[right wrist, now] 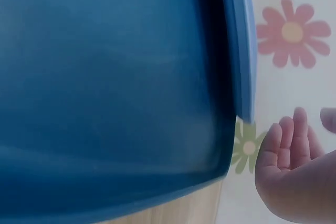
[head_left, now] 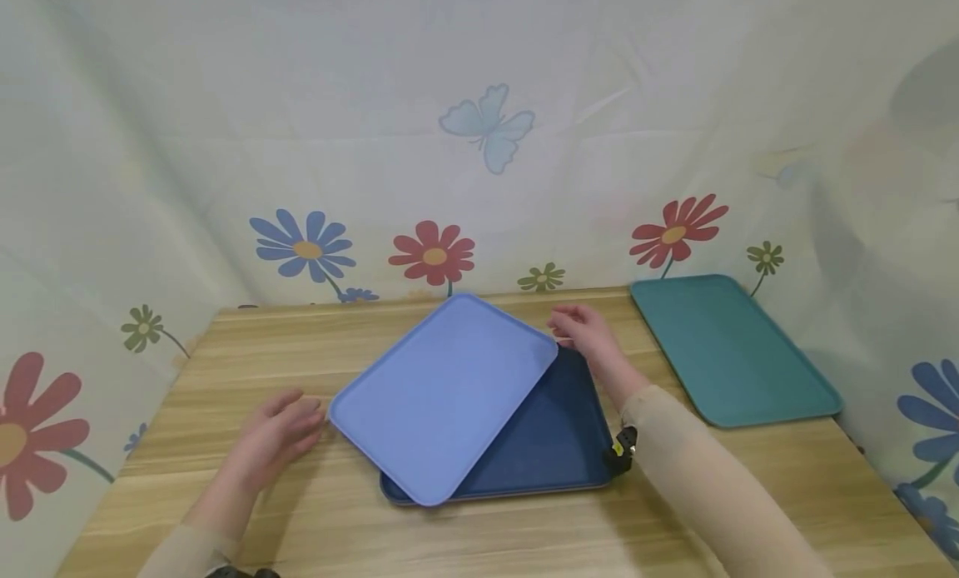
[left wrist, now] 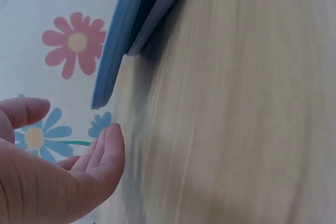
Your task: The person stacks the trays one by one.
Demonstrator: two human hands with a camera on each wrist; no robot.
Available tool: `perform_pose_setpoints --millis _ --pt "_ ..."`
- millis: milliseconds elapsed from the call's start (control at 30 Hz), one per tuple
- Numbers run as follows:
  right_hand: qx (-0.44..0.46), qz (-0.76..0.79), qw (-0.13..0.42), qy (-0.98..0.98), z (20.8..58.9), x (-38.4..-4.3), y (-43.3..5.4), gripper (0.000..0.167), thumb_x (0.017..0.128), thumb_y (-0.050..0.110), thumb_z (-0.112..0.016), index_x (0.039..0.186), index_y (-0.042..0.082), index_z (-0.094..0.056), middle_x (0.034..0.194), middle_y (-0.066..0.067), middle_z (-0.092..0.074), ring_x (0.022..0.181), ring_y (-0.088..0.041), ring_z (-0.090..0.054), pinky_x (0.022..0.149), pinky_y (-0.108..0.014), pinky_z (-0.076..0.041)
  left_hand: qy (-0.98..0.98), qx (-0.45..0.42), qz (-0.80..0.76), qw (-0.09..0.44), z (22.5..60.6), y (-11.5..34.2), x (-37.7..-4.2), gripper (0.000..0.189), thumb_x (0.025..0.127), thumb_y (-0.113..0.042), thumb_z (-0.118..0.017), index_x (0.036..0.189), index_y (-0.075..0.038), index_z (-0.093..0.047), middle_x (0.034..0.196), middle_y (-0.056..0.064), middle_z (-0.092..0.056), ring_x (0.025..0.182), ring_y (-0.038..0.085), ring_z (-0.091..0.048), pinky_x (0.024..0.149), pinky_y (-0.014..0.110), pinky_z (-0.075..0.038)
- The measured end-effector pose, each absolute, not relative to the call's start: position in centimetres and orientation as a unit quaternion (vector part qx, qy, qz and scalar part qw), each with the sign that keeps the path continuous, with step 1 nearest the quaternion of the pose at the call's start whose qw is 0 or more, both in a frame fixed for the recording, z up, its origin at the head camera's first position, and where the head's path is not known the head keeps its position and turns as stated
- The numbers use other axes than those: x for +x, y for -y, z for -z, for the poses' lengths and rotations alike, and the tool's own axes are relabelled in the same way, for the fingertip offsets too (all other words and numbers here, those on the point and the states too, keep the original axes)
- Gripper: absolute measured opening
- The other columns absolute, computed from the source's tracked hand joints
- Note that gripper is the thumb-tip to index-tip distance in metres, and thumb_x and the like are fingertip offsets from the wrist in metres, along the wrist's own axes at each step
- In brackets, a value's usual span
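A light blue rectangular tray (head_left: 449, 395) lies turned at an angle on top of a dark blue tray (head_left: 553, 432), covering much of it. My left hand (head_left: 277, 432) is beside the light blue tray's left corner. In the left wrist view a gap shows between that corner and the relaxed fingers (left wrist: 113, 153), with the thumb held apart. By the opposite, right corner is my right hand (head_left: 588, 336), its fingers loosely bent. The right wrist view shows this hand just off the corner, with nothing in its grasp.
A teal tray (head_left: 737, 349) lies at the right of the wooden table (head_left: 225, 345). Behind the table and along its sides hangs a pale curtain (head_left: 360, 170) printed with flowers and a butterfly. A pale rim (left wrist: 163, 3) shows beneath the dark blue tray in the left wrist view.
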State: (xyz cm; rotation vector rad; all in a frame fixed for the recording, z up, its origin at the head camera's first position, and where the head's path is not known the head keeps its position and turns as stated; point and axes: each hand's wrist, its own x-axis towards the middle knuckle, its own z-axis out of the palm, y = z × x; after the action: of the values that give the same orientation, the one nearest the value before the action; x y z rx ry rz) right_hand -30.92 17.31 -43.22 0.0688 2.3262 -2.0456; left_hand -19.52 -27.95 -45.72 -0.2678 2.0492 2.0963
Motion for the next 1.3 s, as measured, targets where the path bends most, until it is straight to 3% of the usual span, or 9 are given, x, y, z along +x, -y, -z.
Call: perform_pose_setpoints --millis 100,200,300,500,767,1133,1300 --pt "0.004 0.634 0.014 -0.773 43.5 -31.4 -17.5 0.044 0.101 0.017 -0.057 0.136 -0.008 -0.049 0.123 -0.027 -0.061 0.116 -0.041 -0.055 0.097 -0.044 -0.05 -0.687 -0.094 -0.712 0.113 45.6 27.9 -18.7 0.078 0.102 -0.014 -0.053 0.153 0.01 0.001 0.119 0.006 -0.064 0.102 0.011 -0.066 0.096 0.038 -0.052" --pt "-0.003 0.601 0.002 -0.799 43.6 -31.7 -17.7 0.044 0.1 0.018 -0.058 0.136 -0.006 -0.051 0.125 -0.026 -0.06 0.117 -0.039 -0.056 0.098 -0.045 -0.049 -0.682 -0.102 -0.715 0.12 45.5 27.6 -17.8 0.077 0.102 -0.015 -0.054 0.153 0.01 -0.002 0.133 0.02 -0.056 0.105 0.014 -0.065 0.097 0.04 -0.051" --pt "-0.006 0.574 -0.004 -0.819 43.7 -32.0 -17.7 0.045 0.1 0.02 -0.059 0.138 -0.003 -0.051 0.129 -0.024 -0.057 0.118 -0.036 -0.055 0.099 -0.046 -0.047 -0.666 -0.103 -0.73 0.117 45.5 27.1 -17.1 0.076 0.103 -0.014 -0.053 0.152 0.011 -0.001 0.14 0.025 -0.049 0.107 0.016 -0.065 0.098 0.042 -0.05" --pt "-0.008 0.55 0.004 -0.835 43.9 -32.4 -17.8 0.048 0.1 0.022 -0.06 0.141 0.001 -0.05 0.135 -0.023 -0.053 0.124 -0.036 -0.05 0.104 -0.049 -0.044 -0.636 -0.116 -0.756 0.1 45.8 25.7 -16.3 0.077 0.102 -0.011 -0.054 0.153 0.01 0.0 0.123 0.014 -0.064 0.106 0.019 -0.066 0.097 0.045 -0.051" --pt "-0.026 0.537 0.014 -0.843 44.8 -33.1 -17.7 0.05 0.1 0.02 -0.061 0.143 -0.001 -0.047 0.134 -0.025 -0.056 0.126 -0.036 -0.05 0.105 -0.049 -0.043 -0.627 -0.136 -0.762 0.092 46.4 24.4 -16.2 0.078 0.1 -0.009 -0.058 0.154 0.007 -0.004 0.126 0.024 -0.061 0.104 0.023 -0.067 0.095 0.047 -0.052" --pt "-0.047 0.532 0.036 -0.845 45.3 -33.4 -16.6 0.053 0.1 0.017 -0.061 0.146 -0.002 -0.044 0.135 -0.026 -0.056 0.128 -0.036 -0.05 0.106 -0.047 -0.041 -0.613 -0.152 -0.77 0.087 47.0 23.2 -16.0 0.081 0.097 -0.003 -0.061 0.157 0.001 -0.007 0.107 0.014 -0.07 0.096 0.024 -0.069 0.091 0.047 -0.054" --pt "-0.058 0.524 0.053 -0.848 45.5 -33.5 -16.6 0.053 0.1 0.016 -0.059 0.147 -0.001 -0.042 0.135 -0.026 -0.056 0.128 -0.037 -0.05 0.107 -0.048 -0.041 -0.611 -0.153 -0.773 0.082 47.1 22.8 -15.9 0.08 0.097 -0.001 -0.06 0.158 -0.001 -0.008 0.106 0.014 -0.07 0.092 0.023 -0.07 0.088 0.047 -0.055"
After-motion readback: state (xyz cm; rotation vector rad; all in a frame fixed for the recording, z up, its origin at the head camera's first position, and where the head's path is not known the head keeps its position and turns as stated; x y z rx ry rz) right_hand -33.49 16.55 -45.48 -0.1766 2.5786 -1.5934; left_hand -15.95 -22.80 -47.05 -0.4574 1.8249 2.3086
